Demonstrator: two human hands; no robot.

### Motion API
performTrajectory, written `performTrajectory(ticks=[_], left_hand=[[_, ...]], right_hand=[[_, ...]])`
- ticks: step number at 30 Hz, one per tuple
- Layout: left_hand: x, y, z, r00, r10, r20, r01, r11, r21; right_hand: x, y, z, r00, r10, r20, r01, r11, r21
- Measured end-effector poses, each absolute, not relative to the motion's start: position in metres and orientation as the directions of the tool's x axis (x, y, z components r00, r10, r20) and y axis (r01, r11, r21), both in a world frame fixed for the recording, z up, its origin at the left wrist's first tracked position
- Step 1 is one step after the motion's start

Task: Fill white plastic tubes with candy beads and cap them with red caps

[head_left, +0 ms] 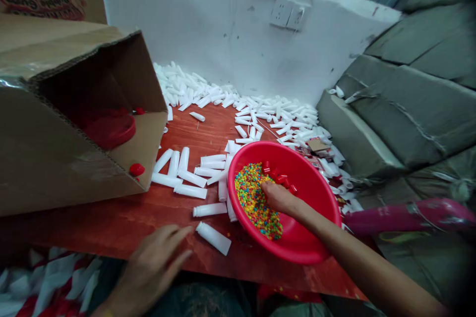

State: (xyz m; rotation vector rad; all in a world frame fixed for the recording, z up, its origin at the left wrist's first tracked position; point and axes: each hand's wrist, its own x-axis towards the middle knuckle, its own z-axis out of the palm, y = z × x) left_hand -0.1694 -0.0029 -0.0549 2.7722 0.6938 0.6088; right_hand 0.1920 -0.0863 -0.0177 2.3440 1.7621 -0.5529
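My right hand (278, 197) reaches into a red plastic basin (308, 250), its curled fingertips dipping into small multicoloured candy beads (256, 203). What the fingers grip, if anything, is hidden. Several short red caps (281, 179) lie beside the beads, just past the hand. Slightly blurred, my left hand (158, 260) hovers over the table's front edge with its fingers apart and nothing in them. A white plastic tube (213, 237) lies close to its fingertips. More white tubes (190, 191) lie loosely between the basin and a cardboard box.
At left, the open cardboard box (74, 158) lies on its side with red pieces inside. A heap of white tubes (201, 89) lines the wall. Stacked wrapped bundles (416, 109) stand at right, near a pink tubular object (412, 215). White and red items (48, 282) fill the lower left.
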Motion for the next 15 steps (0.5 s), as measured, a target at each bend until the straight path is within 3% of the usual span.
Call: performTrajectory(ticks=[4, 6, 8, 10, 12, 14, 15], left_hand=[[-0.079, -0.024, -0.048, 0.968, 0.243, 0.062, 0.228, -0.955, 0.189], [-0.060, -0.024, -0.049, 0.972, 0.230, -0.043, 0.234, -0.960, 0.151], [-0.059, -0.016, -0.049, 0.965, 0.259, -0.037, 0.261, -0.949, 0.178], [-0.070, -0.002, -0.044, 0.943, 0.330, 0.041, 0.299, -0.896, 0.327], [-0.081, 0.012, -0.031, 0.868, 0.484, 0.114, 0.341, -0.745, 0.573], [-0.085, 0.022, -0.009, 0.739, 0.664, 0.110, 0.317, -0.487, 0.814], [-0.083, 0.024, 0.004, 0.690, 0.719, 0.085, 0.261, -0.356, 0.897]], right_hand=[[0.177, -0.081, -0.017, 0.155, 0.912, -0.380, 0.900, -0.289, -0.326], [0.177, -0.081, -0.012, 0.161, 0.919, -0.360, 0.846, -0.317, -0.429], [0.180, -0.084, -0.007, 0.173, 0.924, -0.340, 0.791, -0.336, -0.510], [0.184, -0.090, -0.003, 0.178, 0.938, -0.299, 0.642, -0.341, -0.686], [0.187, -0.097, 0.002, 0.180, 0.955, -0.235, 0.345, -0.285, -0.894], [0.185, -0.103, 0.007, 0.188, 0.967, -0.171, 0.051, -0.184, -0.982], [0.183, -0.105, 0.010, 0.190, 0.971, -0.146, -0.020, -0.144, -0.989]])
